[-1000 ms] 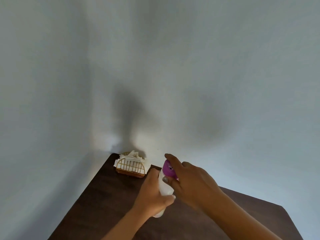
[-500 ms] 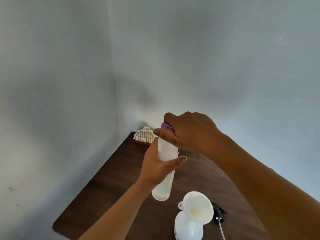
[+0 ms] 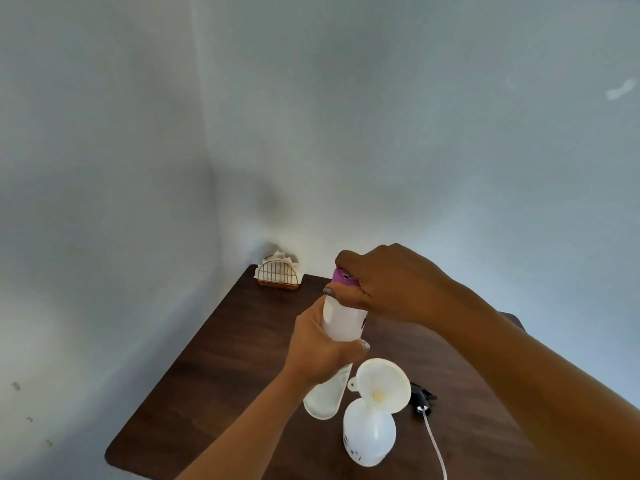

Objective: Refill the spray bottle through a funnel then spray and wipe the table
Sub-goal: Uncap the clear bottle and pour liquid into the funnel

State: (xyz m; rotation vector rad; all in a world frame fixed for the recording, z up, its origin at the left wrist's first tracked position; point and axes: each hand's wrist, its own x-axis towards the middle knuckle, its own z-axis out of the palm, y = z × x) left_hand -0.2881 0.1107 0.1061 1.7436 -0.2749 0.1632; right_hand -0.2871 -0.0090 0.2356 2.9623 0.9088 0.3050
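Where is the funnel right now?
The funnel sits tilted in the neck of the spray bottle at the bottom middle of the head view, just left of the black spray head lying on the table.

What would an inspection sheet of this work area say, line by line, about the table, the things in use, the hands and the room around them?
Surface: dark wooden table, set into a corner; no spills seen.
Job's things: spray bottle stands near the front edge with a white funnel in its neck; its black spray head lies beside it on the table. A refill bottle with a purple cap is held above the table.
Clutter: wire napkin holder with paper napkins in the far corner.
Hands: left hand grips the refill bottle's body; right hand is closed on its cap.
Cables: none; only the spray head's thin tube.
Surroundings: plain pale walls, a few marks.
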